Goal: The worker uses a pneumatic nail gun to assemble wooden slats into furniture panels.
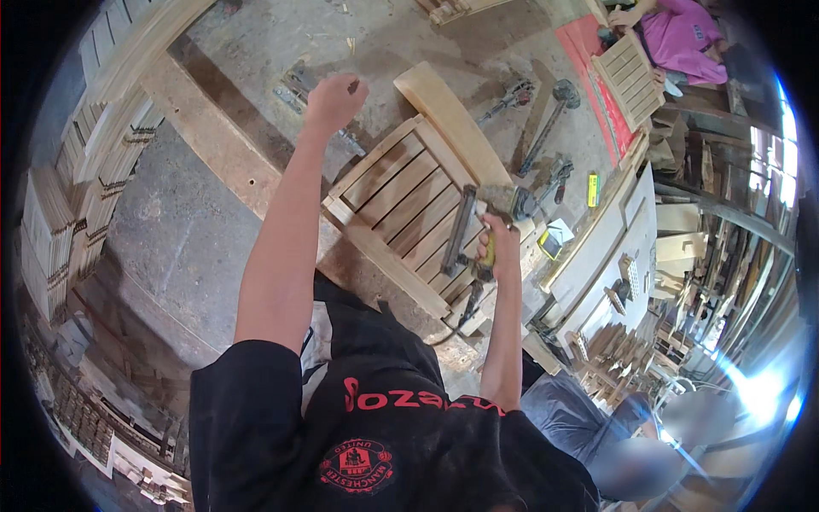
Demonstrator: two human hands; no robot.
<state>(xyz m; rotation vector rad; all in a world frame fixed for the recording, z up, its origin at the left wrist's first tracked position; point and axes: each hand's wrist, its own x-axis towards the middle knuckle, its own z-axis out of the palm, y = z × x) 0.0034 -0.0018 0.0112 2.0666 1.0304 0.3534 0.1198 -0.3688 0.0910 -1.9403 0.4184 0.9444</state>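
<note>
My right hand [502, 246] grips a pneumatic nail gun [461, 232] by its yellowish handle. The tool is over the right side of a slatted wooden panel [401, 200], which lies on the bench before me; I cannot tell whether its nose touches the wood. Along the panel's far right edge runs a wide, pale board [452, 119] with a rounded end. Past the panel's far left corner, my left hand [335, 102] is raised with its fingers curled closed. A small dark spot shows at those fingers, and what they hold, if anything, cannot be made out.
A hammer [550, 124], metal clamps [508, 98] and a small yellow box [594, 189] lie to the right. A wooden beam [230, 154] edges the bench; slatted pieces [77, 188] are stacked left. A person in pink [682, 43] handles another slatted panel [629, 77]; another person sits lower right.
</note>
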